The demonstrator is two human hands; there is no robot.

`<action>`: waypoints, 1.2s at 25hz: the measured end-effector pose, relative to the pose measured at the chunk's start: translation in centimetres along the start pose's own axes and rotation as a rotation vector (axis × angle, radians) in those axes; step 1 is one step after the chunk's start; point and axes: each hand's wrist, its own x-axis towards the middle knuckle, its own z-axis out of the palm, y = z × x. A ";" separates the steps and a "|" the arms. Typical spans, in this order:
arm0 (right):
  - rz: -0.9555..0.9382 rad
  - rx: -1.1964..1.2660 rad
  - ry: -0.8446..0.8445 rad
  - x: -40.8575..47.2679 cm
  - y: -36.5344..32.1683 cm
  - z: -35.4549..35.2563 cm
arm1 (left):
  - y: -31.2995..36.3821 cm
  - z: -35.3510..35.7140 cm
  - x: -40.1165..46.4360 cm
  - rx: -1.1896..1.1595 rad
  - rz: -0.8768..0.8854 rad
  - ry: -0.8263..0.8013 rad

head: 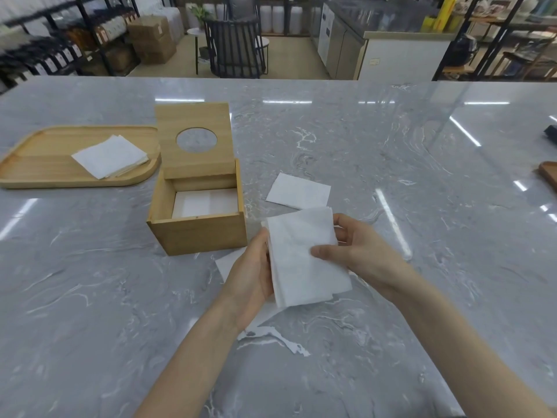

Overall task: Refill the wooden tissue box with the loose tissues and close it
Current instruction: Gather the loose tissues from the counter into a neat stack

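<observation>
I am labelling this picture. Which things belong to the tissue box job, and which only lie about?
Job: wooden tissue box, its open lid, tissues held by both hands, tissue on the table, stack on the tray.

Lying about: wooden tray, dark object at the right edge.

- We read this as a shop or café stockroom: metal shelving [99, 40] w/ rows of labelled dark bottles [45, 61].
- Cardboard boxes [153, 37] stacked behind.
- Stainless under-counter fridge units [337, 46], black slatted chair [236, 46], big marble desk [391, 146] up front.
</observation>
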 end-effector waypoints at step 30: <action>-0.140 -1.016 -0.139 4.8 1.6 6.1 | 0.8 -5.9 -6.2 0.039 0.206 0.400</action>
